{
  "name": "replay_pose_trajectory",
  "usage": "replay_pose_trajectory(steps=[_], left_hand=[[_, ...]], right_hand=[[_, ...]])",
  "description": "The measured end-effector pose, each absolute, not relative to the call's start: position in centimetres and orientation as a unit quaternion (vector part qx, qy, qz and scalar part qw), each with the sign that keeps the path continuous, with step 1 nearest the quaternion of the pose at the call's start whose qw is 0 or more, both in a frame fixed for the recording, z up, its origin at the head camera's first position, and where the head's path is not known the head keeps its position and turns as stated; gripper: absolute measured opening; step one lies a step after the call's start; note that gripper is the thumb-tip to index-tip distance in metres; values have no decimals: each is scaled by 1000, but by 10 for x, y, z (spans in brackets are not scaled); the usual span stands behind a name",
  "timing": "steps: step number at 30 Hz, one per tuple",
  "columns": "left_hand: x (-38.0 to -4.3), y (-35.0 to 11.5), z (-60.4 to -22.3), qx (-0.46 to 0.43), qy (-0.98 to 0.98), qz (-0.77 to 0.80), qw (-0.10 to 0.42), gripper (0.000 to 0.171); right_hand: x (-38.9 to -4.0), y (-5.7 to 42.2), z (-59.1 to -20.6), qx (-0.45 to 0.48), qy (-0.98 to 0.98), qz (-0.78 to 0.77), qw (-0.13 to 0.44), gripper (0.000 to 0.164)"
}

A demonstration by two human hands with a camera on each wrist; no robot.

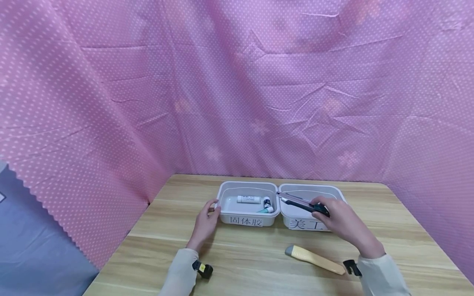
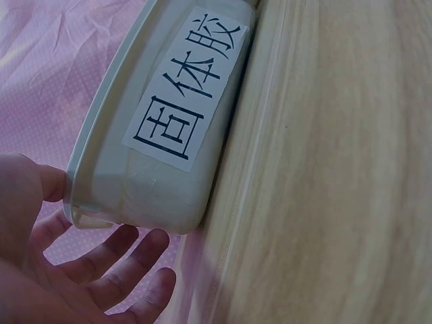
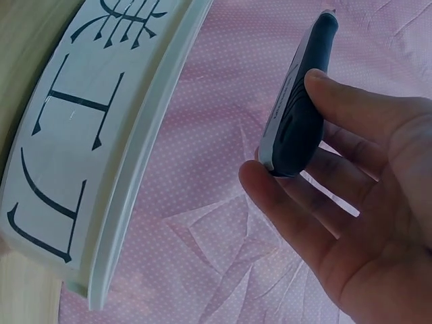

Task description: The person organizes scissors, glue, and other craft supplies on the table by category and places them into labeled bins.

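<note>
My right hand (image 1: 342,220) grips a black and grey utility knife (image 1: 301,202) by its black end, thumb on one side and fingers on the other. The knife hangs above the right white bin (image 1: 314,188), its front end pointing left over where the two bins meet. With thumb and index finger, my left hand (image 2: 88,263) holds the left end of the other white bin (image 2: 162,196) at its rim; the remaining fingers spread loosely below. Inside that left bin lie white glue sticks (image 1: 248,199), one with a dark label (image 1: 267,202) and one with a teal part (image 1: 266,210).
A yellow utility knife (image 1: 316,260) with a grey end lies on the wooden table (image 1: 244,259) in front of the right bin. Both bins carry paper labels (image 1: 246,221) with black characters. A pink dotted curtain (image 1: 259,102) hangs behind the table and at its sides.
</note>
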State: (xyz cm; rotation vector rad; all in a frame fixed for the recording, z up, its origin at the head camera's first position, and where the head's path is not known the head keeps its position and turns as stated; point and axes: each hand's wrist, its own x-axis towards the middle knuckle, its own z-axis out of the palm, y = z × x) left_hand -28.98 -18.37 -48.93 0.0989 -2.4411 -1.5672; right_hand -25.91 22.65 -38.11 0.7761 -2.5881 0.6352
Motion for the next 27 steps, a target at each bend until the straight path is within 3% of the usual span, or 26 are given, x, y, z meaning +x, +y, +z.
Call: replay_pose_trajectory(steps=[27], left_hand=[[-289, -183, -490, 34, -835, -536, 122, 39]], right_hand=[[-285, 236, -393, 249, -920, 243, 179, 22]])
